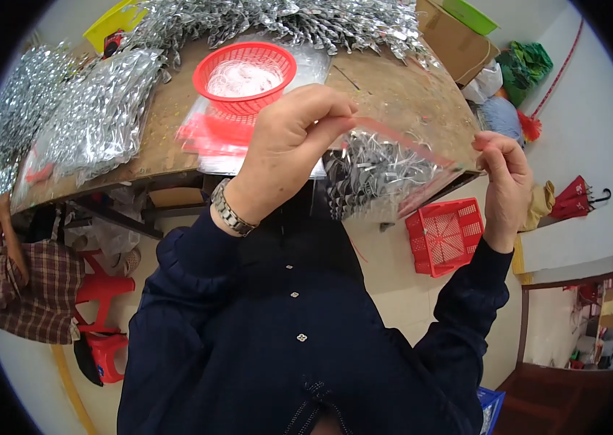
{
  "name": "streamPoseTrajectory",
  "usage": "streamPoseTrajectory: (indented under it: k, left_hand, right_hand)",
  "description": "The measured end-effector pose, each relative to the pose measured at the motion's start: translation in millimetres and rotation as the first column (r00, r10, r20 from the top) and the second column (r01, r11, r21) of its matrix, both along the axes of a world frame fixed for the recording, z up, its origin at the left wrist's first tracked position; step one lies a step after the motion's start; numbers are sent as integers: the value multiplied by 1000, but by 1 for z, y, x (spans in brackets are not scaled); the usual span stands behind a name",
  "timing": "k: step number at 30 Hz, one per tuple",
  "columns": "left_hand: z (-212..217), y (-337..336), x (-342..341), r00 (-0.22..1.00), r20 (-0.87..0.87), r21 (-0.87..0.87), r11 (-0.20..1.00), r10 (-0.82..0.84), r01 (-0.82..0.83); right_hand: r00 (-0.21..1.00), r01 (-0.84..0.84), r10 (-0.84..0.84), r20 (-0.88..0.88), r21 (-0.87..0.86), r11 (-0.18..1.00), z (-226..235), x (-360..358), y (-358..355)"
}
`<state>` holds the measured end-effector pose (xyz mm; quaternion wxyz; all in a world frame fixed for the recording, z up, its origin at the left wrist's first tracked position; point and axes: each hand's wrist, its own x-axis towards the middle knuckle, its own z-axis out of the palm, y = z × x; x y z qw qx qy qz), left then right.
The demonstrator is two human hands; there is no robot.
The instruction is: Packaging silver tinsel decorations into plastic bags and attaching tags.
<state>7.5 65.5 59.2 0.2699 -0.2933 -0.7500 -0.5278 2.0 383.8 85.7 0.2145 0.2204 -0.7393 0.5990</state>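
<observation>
My left hand point(285, 148) pinches one upper corner of a clear plastic bag point(386, 170), which hangs over the table's front edge. Silver and dark foil tinsel fills the bag, and a red strip runs along its top. Past the bag's other end, my right hand point(507, 170) is closed, thumb against fingers. Something small and pinkish shows at its fingertips, too small to name. A stack of flat clear bags with red tops point(208, 135) lies beside my left hand. Behind the stack, a red plastic basket point(205, 85) holds white looped strings point(245, 77).
Silver tinsel point(277, 22) is heaped along the back of the wooden table point(386, 87), and filled tinsel bags point(100, 119) lie at left. A red crate point(446, 235) stands on the floor at right. Another person in a plaid shirt point(31, 290) is at far left by red stools point(103, 290).
</observation>
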Motion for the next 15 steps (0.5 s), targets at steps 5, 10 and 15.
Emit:
streamPoseTrajectory:
  k: [5,10,15]
  left_hand:
    - [8,-5,-1,993,37,174,979,-114,106]
    - [13,-7,-1,987,89,264,958,-136,108]
    - [14,-7,0,992,2,293,948,-128,122]
  right_hand:
    - [999,0,1,-40,27,1000,10,-1,-14]
    - [997,74,-68,-38,178,981,33,6,-30]
    - [997,15,-10,-73,67,998,31,0,-26]
